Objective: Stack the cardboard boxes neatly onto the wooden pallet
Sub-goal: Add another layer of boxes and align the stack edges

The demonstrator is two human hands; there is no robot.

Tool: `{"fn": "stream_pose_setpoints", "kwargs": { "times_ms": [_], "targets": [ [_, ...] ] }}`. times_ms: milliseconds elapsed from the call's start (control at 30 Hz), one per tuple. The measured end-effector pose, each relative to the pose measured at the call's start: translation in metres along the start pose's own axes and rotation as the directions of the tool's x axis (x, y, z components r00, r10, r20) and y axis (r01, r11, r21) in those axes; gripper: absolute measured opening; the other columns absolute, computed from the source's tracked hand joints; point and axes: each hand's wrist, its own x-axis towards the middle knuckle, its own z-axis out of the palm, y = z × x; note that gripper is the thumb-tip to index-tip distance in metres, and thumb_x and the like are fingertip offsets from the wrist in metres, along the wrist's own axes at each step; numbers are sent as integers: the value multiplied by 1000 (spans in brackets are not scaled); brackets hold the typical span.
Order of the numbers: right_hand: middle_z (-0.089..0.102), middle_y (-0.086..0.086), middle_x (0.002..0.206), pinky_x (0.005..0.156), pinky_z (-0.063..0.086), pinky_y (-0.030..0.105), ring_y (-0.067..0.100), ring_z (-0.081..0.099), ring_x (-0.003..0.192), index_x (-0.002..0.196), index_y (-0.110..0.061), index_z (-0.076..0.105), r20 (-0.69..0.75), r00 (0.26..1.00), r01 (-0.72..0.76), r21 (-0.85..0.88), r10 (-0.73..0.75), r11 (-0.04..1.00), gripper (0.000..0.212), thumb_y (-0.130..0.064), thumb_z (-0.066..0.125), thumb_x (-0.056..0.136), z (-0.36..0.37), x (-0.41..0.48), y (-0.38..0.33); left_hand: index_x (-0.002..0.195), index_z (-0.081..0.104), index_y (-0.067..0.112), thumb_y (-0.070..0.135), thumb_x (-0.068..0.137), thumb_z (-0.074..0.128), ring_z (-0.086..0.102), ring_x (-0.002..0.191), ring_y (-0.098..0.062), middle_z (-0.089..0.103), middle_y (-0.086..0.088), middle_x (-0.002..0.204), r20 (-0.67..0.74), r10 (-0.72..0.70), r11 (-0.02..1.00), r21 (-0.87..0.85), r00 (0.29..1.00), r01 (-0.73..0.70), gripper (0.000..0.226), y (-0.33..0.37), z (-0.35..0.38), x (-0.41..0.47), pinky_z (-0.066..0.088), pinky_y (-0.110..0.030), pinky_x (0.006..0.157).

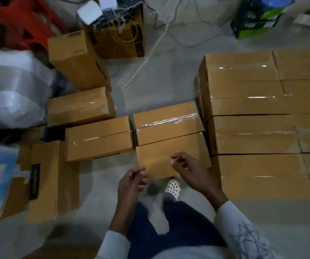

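A taped cardboard box [169, 135] lies on the floor right in front of me. My right hand [186, 169] hovers over its near right part, fingers loosely curled, holding nothing. My left hand [131, 182] hangs just off its near left corner, also empty and loosely curled. To the right stands a stack of taped boxes [266, 116], several across its top; the pallet under it is hidden. Another loose box [98, 139] sits just left of the near one.
More boxes [79, 107] and an upright one [74, 58] stand at the left. A plastic-wrapped bundle [14, 86], red stools [25, 21], a box with cables [120, 34] and a green carton [257, 17] ring the grey floor. My white shoe [173, 187] is below the box.
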Motion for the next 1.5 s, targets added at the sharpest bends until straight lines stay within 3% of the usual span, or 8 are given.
{"fn": "stream_pose_setpoints", "kwargs": {
  "times_ms": [267,467,567,667,933,1100,1267,1500],
  "targets": [
    [74,-12,101,87,56,34,10,70,97,110,-40,69,-291,815,-353,438,502,827,12,-37,64,100,62,120,145,101,77,27,17,94,70,71,94,-17,77,7,92,154,-160,953,283,975,112,14,-66,58,212,57,-44,84],
    [70,1,118,96,56,48,21,67,108,117,-28,64,-243,521,-450,736,818,505,17,-28,66,100,156,244,295,129,68,26,21,97,68,63,104,-2,68,13,120,380,-35,820,540,924,-191,32,-158,136,402,45,-17,80],
    [63,13,127,86,59,48,28,63,110,126,-17,60,-80,322,-492,837,943,239,36,-32,71,96,203,297,361,143,58,23,30,97,67,56,114,-15,59,4,133,508,1,648,656,861,-387,48,-205,180,488,45,-27,98],
    [65,12,128,59,58,37,28,63,106,114,-21,69,94,329,-456,887,940,71,34,-44,70,89,246,331,406,138,59,12,50,80,53,52,126,-34,59,-13,134,584,67,426,717,809,-552,69,-242,210,548,43,-41,107],
    [54,4,140,100,45,65,33,51,122,143,-25,49,261,261,-415,900,929,-137,78,-63,72,79,272,358,438,143,41,5,35,86,65,38,129,-37,39,-17,142,692,181,-129,721,699,-681,68,-279,228,567,39,-47,101],
    [66,11,121,75,59,63,38,64,104,132,-19,57,315,237,-279,928,919,-246,73,-64,77,78,265,350,438,139,48,6,42,85,67,34,132,-37,39,-17,142,569,22,44,821,822,-569,68,-272,234,565,34,-47,107],
    [66,12,123,93,54,64,40,64,109,139,-21,53,267,217,-272,940,939,-205,114,-83,77,46,270,319,426,138,47,12,42,82,73,33,131,-34,36,-13,141,511,79,158,841,856,-517,68,-264,215,527,31,-43,105],
    [49,11,152,112,35,67,41,47,135,155,-30,35,396,196,-435,855,897,-283,102,-88,59,76,238,240,327,142,42,19,43,73,73,38,137,-29,44,-9,146,464,271,124,852,843,-508,79,-181,179,398,25,-49,117]
  ]
}}
